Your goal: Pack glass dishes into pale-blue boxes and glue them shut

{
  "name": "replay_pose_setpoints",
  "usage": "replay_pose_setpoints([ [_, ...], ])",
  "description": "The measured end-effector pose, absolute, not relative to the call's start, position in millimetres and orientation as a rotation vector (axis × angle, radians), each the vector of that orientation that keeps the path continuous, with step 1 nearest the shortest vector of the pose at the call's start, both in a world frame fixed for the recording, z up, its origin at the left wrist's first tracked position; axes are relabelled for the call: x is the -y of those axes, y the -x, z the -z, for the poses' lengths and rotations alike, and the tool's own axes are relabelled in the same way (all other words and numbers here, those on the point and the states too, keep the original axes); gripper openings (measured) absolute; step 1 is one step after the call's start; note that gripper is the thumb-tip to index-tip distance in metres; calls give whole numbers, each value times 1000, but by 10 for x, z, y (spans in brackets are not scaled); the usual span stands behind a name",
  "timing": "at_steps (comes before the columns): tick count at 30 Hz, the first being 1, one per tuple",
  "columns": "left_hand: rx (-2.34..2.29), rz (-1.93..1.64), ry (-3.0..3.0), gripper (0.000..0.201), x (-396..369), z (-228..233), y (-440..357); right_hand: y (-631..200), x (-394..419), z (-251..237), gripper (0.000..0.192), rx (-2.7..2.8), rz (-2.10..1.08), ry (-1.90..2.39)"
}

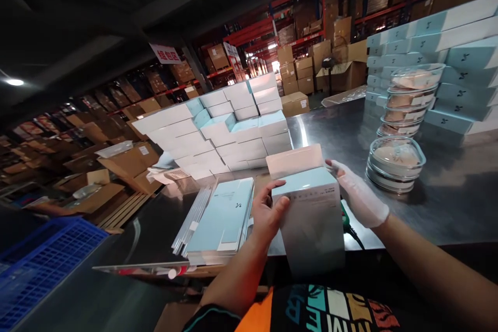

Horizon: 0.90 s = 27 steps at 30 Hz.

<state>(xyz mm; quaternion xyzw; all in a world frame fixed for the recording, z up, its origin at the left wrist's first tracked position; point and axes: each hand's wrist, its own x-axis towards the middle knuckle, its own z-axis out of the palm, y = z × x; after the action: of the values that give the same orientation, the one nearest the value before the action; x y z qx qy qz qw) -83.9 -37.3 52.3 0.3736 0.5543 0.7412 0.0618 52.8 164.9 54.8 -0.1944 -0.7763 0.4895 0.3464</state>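
Observation:
Both my hands hold a light blue and white carton (311, 218) upright over the near edge of the steel table (447, 207). Its top flap stands open toward the far side. My bare left hand (268, 212) grips the carton's left side. My right hand (360, 197), in a thin white glove, grips the right side. A stack of flat, unfolded cartons (223, 220) lies just left of my left hand. A clear lidded bowl (395, 163) with pale contents stands to the right of my gloved hand.
A pile of closed white and blue boxes (225, 127) fills the table's far left. More boxes (462, 62) and a tower of clear bowls (412, 98) stand at the right. A blue crate (42, 259) sits low left. Brown cartons and racks fill the warehouse behind.

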Motion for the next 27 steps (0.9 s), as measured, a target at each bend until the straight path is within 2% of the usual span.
replay_pose_setpoints([
  [4,-1795,-2193,-1391,59,326,-450,812,-582,-1381,-801,50,1904,-1447,358],
  [9,-1665,-2393,-1497,56,294,-357,852,-755,-1535,-646,69,1963,-1409,120],
  [11,-1603,-2382,-1579,54,308,-351,889,-844,-1570,-559,54,1998,-1352,-3],
  [14,-1613,-2213,-1826,34,362,-372,964,-936,-1527,-509,22,1980,-1315,-193],
  [18,-1601,-2119,-1978,22,473,-505,1056,-956,-1459,-558,16,1936,-1286,-215],
  [20,-1670,-1918,-2085,22,535,-660,1046,-947,-1425,-584,17,1959,-1191,-200],
  [22,-1856,-1551,-2250,29,591,-859,976,-934,-1354,-596,23,2008,-1033,-287],
  [25,-2100,-919,-2443,56,661,-1120,836,-892,-1246,-596,50,2141,-857,-497],
  [27,-2113,-713,-2511,65,714,-1205,810,-867,-1317,-596,67,2239,-826,-480],
])
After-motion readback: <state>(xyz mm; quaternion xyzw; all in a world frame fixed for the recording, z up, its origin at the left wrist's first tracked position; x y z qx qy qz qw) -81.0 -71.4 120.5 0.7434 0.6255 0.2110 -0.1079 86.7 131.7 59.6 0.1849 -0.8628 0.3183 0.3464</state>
